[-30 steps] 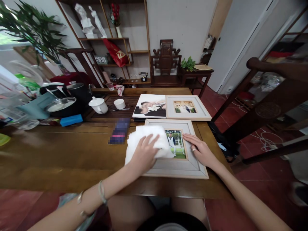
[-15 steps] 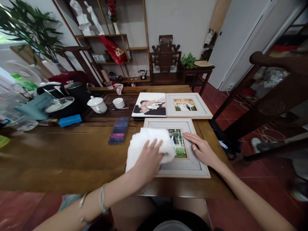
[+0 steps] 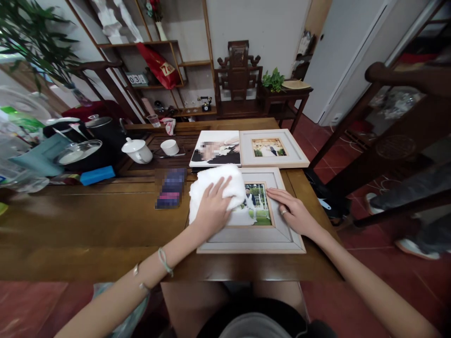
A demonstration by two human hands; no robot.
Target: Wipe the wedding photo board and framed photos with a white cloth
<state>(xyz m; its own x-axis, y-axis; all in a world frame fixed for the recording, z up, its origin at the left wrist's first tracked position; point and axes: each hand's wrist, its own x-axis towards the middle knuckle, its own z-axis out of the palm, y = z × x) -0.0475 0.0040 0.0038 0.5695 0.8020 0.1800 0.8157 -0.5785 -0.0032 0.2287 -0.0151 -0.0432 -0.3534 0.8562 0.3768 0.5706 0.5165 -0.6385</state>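
- Left hand [image 3: 213, 206]: flat, fingers spread, palm pressing down on a white cloth [image 3: 215, 180]; not gripping it.
- Cloth: bunched over the upper left corner of the frame [image 3: 253, 240], hiding that corner and the left edge of the photo [image 3: 260, 210].
- Right hand [image 3: 294, 213]: open, fingers straight, lying flat on the frame's right border, a ring on one finger.
- Frame: flat on the table [image 3: 88, 225], at the near edge, just in front of the person.
- Just behind it, side by side: a print [image 3: 215, 150] and a second frame [image 3: 296, 157]; the cloth's far edge touches or overlaps the print.
- Left of the cloth: a pixelated dark patch [image 3: 171, 188].
- Farther left: cup [image 3: 169, 147], teapot [image 3: 136, 151], blue box [image 3: 97, 174].
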